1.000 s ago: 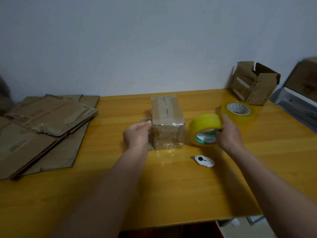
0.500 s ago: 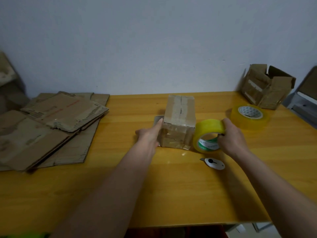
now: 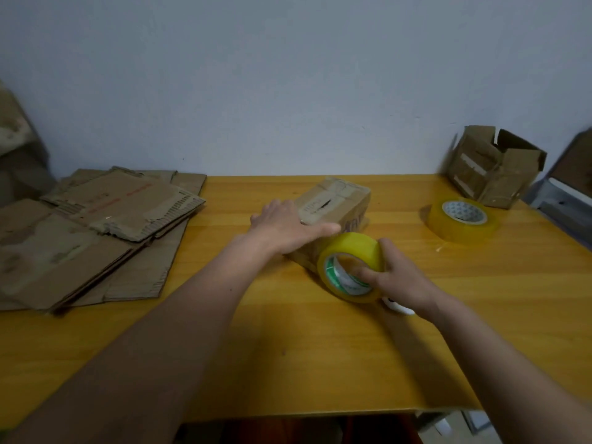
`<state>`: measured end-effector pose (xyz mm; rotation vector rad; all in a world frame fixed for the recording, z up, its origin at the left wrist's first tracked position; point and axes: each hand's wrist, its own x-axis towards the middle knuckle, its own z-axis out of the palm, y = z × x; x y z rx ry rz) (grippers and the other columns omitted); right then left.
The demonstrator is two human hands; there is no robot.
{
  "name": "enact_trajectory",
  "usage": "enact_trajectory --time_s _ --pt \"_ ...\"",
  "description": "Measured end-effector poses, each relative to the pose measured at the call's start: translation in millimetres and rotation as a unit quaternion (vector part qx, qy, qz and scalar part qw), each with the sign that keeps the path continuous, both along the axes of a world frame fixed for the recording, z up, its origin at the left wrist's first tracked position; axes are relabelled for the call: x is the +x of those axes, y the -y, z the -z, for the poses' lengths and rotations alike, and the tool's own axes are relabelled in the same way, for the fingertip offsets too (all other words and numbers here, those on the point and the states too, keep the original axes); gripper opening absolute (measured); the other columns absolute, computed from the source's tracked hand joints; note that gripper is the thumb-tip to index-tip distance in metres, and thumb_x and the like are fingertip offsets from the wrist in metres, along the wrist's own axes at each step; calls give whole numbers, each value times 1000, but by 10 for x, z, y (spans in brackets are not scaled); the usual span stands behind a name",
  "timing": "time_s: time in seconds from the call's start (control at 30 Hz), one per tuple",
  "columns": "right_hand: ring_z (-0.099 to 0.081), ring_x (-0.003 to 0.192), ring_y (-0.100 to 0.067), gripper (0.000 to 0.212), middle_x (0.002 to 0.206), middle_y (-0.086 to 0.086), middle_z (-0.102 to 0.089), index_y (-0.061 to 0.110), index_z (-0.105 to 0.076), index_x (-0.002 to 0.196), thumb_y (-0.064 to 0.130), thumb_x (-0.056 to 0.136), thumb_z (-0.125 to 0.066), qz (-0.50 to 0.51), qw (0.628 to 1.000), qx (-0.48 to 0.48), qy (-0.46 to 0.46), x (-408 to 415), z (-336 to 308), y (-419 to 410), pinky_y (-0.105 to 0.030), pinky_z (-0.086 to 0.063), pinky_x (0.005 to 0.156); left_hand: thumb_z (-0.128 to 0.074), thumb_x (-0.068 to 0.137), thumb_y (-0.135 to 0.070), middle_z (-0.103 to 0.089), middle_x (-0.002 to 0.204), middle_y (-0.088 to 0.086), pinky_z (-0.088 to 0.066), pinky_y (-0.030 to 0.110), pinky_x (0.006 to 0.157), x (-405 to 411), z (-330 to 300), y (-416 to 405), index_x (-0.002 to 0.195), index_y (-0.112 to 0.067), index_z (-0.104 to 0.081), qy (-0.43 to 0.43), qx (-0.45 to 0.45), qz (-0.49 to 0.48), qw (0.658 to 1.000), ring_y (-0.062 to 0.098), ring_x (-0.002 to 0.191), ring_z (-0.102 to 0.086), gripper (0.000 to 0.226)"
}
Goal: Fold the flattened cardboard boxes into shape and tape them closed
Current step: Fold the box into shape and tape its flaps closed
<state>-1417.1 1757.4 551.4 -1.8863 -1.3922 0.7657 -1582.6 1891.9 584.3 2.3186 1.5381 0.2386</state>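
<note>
A small taped cardboard box (image 3: 336,203) sits mid-table, turned at an angle. My left hand (image 3: 288,229) lies flat on its top near corner, fingers straight. A yellow tape roll (image 3: 350,267) stands on edge against the box's near right corner. My right hand (image 3: 397,277) grips that roll, with the thumb over the rim and a finger inside the core. A stack of flattened cardboard boxes (image 3: 96,232) lies on the left of the table.
A second, larger tape roll (image 3: 461,221) lies flat at the right. A folded open box (image 3: 493,165) stands at the back right corner. A small white cutter (image 3: 400,307) peeks out under my right wrist. The wooden table (image 3: 304,347) ends close to me.
The box has been turned and now lies at an angle. My left hand moved from the box's side onto its top. The roll in my right hand came closer to the box's near corner.
</note>
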Motion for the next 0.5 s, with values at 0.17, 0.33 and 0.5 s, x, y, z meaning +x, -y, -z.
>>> enact_trajectory --time_s 0.17,0.33,0.5 --pt "-61 98 -7 27 114 2 -62 22 -53 117 35 93 -55 -53 979 -50 -189 -115 -33 93 -17 -52 73 -57 65 -82 -33 136 6 -28 45 108 94 45 -131 138 -15 -43 -38 68 37 996 26 129 -27 100" --pt "-62 83 0 25 108 -3 -67 17 -61 111 33 97 -48 -78 977 -43 -192 -190 8 62 -13 -49 71 -58 75 -73 -26 156 0 -1 54 116 108 81 -265 152 -23 -25 -43 57 87 994 21 145 -13 97" --pt "-62 83 -17 40 95 -11 -65 -2 -57 114 33 96 -49 -94 963 -21 -252 -241 62 -10 -29 -50 75 -60 76 -69 -24 154 -3 -7 52 118 119 92 -326 143 -28 -43 -38 96 123 987 24 141 -14 80"
